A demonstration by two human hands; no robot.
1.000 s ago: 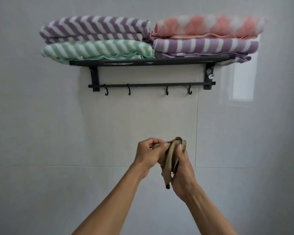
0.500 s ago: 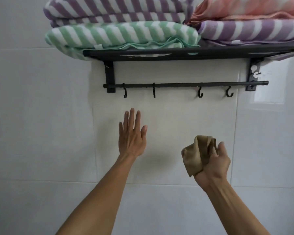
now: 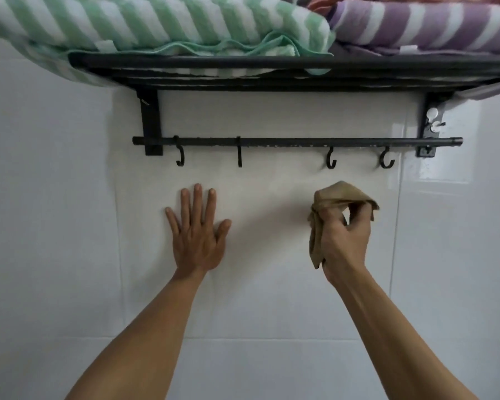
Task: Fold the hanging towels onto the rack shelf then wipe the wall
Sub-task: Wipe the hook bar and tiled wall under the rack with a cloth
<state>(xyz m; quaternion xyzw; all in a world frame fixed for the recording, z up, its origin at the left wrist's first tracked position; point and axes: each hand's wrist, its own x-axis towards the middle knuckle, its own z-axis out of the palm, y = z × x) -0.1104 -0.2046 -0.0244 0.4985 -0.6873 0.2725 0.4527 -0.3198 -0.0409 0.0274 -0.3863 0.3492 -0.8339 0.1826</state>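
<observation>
Left hand [image 3: 198, 238] flat and spread on the wall [image 3: 272, 284], right hand [image 3: 345, 241] bunching the tan cloth [image 3: 341, 194], bare tile at twelve o'clock.

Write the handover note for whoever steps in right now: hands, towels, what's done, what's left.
Left hand: open, flat against the wall below the hooks.
Right hand: grips a bunched tan cloth at the wall under the rail.
Towels: green striped towel and purple striped towel lie folded on the rack shelf; nothing hangs from rail or hooks.
Done: folding.
Left: wipe the wall with the cloth.
</observation>
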